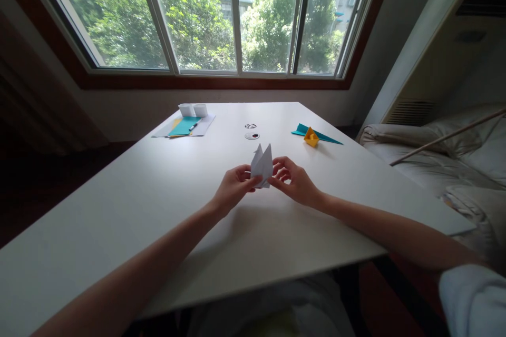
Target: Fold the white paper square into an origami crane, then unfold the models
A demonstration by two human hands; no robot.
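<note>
A white folded paper crane (262, 164) is held upright above the middle of the table, with two pointed tips sticking up, one bent over like a beak. My left hand (236, 184) pinches its lower left side, thumb in front and fingers behind. From the right, my right hand (294, 181) closes on the lower right edge with thumb and fingertips. The paper's far side is hidden from me.
On the white table (158, 210), a yellow paper boat (311, 137) and a teal paper plane (328, 138) lie at right. Two round printed marks (252, 136) are mid-table. Coloured sheets (185, 126), a pen (193, 127) and two white paper boxes (200, 110) are back left. A padded seat (415, 152) stands right.
</note>
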